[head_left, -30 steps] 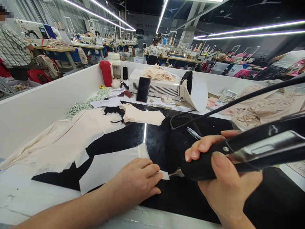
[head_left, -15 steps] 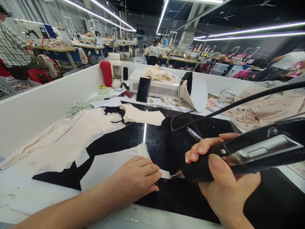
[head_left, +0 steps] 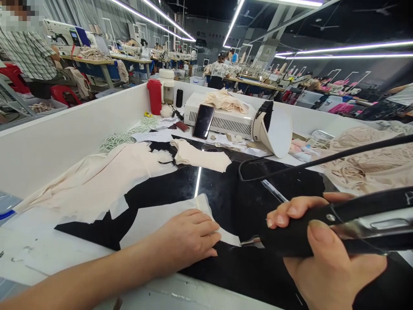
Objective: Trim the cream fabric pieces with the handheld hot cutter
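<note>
Left hand [head_left: 189, 239]: I have it pressed flat, palm down, on the white sheet [head_left: 155, 219]; the fingers lie spread and close on nothing, their tips at the sheet's right corner.
Right hand [head_left: 322, 254]: I keep it wrapped tight around the black handle of the tool [head_left: 322, 230], thumb on top, fingertips showing over the far side.
Tool, axis: the long axis runs nearly level across the picture, from the right edge toward the centre; the body rises slightly to the right.
Tool, heading: the metal tip [head_left: 250, 242] points left, toward the left hand's fingertips.
Tool, position: it sits low over the black mat [head_left: 232, 193], right of centre, with the tip at the edge of the sheet's corner; whether tip and sheet touch, I cannot tell.
Cord [head_left: 290, 165]: black, it leaves the right side, sweeps left over the mat and loops back.
Sheet: white, it lies flat on the mat, with its long side running from lower left to upper right.
Cream fabric [head_left: 97, 181]: cut pieces lie left of the mat, well apart from the tool.
Phone [head_left: 203, 121]: it leans on the white box [head_left: 226, 118] at the far end.
Red bottle [head_left: 155, 96]: it stands upright by the white wall [head_left: 64, 133].
</note>
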Motion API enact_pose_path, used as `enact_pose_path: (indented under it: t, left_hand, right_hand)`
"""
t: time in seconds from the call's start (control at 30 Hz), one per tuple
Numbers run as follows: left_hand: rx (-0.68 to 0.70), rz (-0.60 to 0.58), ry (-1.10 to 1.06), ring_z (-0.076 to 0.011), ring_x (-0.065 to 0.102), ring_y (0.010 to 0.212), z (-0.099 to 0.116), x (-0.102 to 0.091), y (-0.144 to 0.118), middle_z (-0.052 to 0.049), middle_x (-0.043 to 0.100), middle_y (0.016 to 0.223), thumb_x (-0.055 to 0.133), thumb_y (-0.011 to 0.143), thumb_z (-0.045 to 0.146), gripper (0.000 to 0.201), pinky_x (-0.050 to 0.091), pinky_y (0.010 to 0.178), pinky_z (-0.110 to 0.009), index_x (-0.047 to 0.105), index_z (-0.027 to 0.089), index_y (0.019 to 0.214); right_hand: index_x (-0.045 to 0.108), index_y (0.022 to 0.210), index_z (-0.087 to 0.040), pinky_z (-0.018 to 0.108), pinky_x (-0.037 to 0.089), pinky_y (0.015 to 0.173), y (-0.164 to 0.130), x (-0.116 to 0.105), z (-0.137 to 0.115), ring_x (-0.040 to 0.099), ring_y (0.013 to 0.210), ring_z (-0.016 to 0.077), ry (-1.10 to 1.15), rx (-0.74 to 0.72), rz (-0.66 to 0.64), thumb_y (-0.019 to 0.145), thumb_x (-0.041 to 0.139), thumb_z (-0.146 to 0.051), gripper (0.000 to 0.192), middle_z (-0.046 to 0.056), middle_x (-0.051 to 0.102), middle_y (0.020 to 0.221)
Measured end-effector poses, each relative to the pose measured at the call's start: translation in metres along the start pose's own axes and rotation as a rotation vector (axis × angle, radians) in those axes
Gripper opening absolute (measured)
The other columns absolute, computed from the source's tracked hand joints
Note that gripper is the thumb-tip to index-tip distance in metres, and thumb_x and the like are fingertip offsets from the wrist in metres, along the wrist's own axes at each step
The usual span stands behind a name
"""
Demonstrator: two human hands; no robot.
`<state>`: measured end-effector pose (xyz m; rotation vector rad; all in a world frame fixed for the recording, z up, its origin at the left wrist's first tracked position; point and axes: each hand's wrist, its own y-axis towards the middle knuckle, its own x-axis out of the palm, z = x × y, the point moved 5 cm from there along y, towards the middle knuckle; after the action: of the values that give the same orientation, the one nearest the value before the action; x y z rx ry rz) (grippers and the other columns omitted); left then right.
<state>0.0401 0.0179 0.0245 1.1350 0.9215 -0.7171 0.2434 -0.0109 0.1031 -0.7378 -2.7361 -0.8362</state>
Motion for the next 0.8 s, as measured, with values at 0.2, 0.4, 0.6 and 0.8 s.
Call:
enact_pose_path:
  t: [0.2,0.4,0.6,0.8]
  left_hand:
    - [0.005,-0.004,-0.006,-0.0255,0.075,0.112,0.0,0.002,0.0,-0.006,0.079,0.121,0.085,0.104,0.032,0.03,0.058,0.101,-0.04,0.07,0.014,0.122]
    - [0.006,-0.001,-0.007,-0.0253,0.074,0.111,0.002,0.004,0.002,-0.007,0.078,0.117,0.083,0.105,0.033,0.027,0.058,0.1,-0.039,0.07,0.014,0.119]
    - [0.0,-0.005,-0.018,-0.0241,0.073,0.108,0.006,0.004,0.008,-0.005,0.077,0.115,0.085,0.104,0.034,0.029,0.058,0.099,-0.039,0.069,0.014,0.118]
    - [-0.003,-0.022,-0.02,-0.0242,0.073,0.11,0.006,0.006,0.007,-0.006,0.078,0.117,0.085,0.104,0.035,0.032,0.058,0.101,-0.038,0.068,0.014,0.122]
  right_hand:
    - [0.07,0.107,-0.029,0.032,0.064,0.051,0.004,0.002,-0.001,0.062,0.056,0.0177,-0.011,0.004,0.052,0.071,0.101,-0.035,0.048,-0.007,0.071,0.072]
    - [0.069,0.108,-0.029,0.031,0.063,0.052,0.007,0.017,0.003,0.063,0.056,0.0161,0.054,0.0,0.061,0.075,0.096,-0.029,0.043,-0.008,0.072,0.074]
    - [0.068,0.109,-0.028,0.03,0.064,0.054,0.007,0.022,0.007,0.065,0.057,0.0153,0.065,0.005,0.025,0.077,0.096,-0.027,0.043,-0.007,0.073,0.076]
    - [0.067,0.11,-0.028,0.03,0.064,0.054,0.009,0.019,0.006,0.064,0.057,0.0155,0.051,-0.019,0.039,0.078,0.093,-0.025,0.041,-0.007,0.072,0.075]
